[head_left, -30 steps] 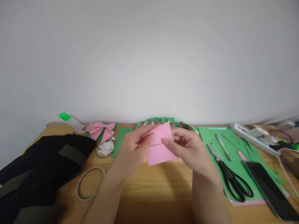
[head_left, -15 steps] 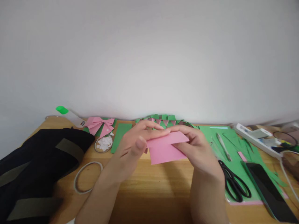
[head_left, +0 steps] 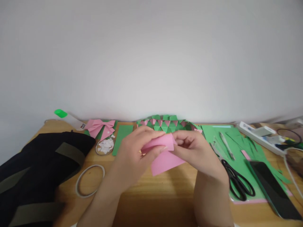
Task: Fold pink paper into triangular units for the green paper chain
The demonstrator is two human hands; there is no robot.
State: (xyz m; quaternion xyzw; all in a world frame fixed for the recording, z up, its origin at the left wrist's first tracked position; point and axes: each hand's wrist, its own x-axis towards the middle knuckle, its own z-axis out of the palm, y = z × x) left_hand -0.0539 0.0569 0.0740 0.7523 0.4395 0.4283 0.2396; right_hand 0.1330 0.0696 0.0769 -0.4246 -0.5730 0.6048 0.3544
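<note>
A sheet of pink paper (head_left: 167, 162) is held up above the wooden table, its upper part bent over towards me. My left hand (head_left: 136, 153) pinches the curled left end, thumb in front and fingers behind. On the right side, my right hand (head_left: 195, 149) grips the paper between thumb and fingers near the bend. Behind the hands stands a folded green and pink paper piece (head_left: 169, 123), partly covered by them. A pink paper bow (head_left: 100, 126) lies at the back left beside a green paper strip (head_left: 123, 135).
To the right, scissors (head_left: 238, 181), a pen (head_left: 226, 145) and a phone (head_left: 272, 186) rest on green paper (head_left: 213, 134). A power strip (head_left: 260, 138) lies beyond. On the left are a tape roll (head_left: 77, 186), white scraps (head_left: 106, 145), a glue bottle (head_left: 72, 119) and dark cloth (head_left: 47, 157).
My left hand has shifted its grip, with the thumb now in front of the paper. The paper's upper flap has gone from nearly flat to curled, and its lower edge hangs slightly lower.
</note>
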